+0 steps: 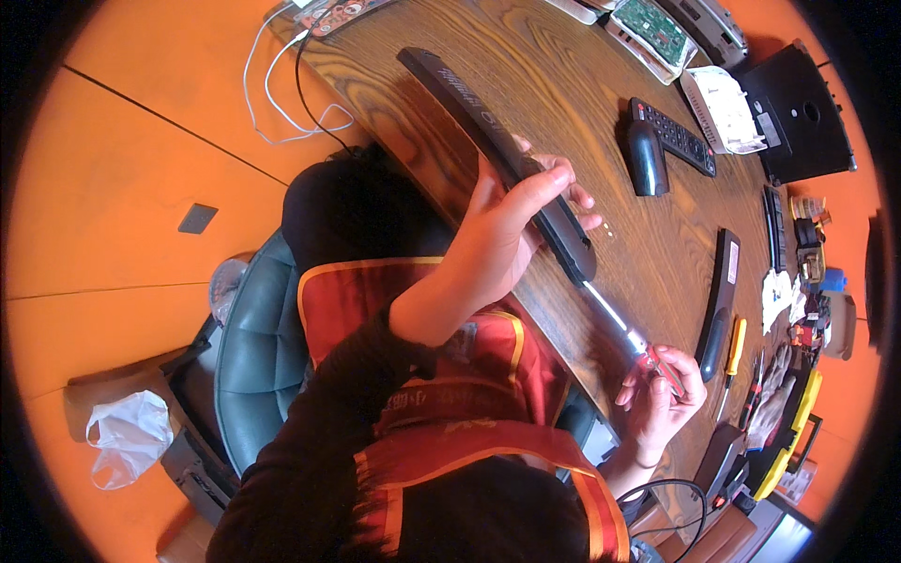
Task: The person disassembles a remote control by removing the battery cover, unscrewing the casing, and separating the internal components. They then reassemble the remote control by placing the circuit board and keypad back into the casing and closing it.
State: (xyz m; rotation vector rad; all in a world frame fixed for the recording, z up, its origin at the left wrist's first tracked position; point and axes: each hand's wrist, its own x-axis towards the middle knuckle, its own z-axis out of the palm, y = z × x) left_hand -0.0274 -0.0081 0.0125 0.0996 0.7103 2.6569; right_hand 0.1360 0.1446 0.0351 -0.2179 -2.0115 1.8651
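Note:
My left hand point(507, 220) is closed around a long, slim black plastic casing point(460, 103), held slantwise above the table's near edge. Pale handwritten marks run along its far half. In my right hand point(662, 394) is a screwdriver point(610, 314), gripped by its red handle between thumb and fingers. The bright metal shaft points up and left to the casing's near end; whether the tip touches it I cannot tell. A similar black piece point(721, 291) with a pale label lies on the table to the right.
Across the wooden table point(544, 84) lie a remote control point(690, 145), a glossy dark rounded object point(648, 159), and a white housing with a green circuit board point(652, 38). A yellow-handled screwdriver point(737, 347) lies right of my right hand. A black cable point(690, 483) loops below.

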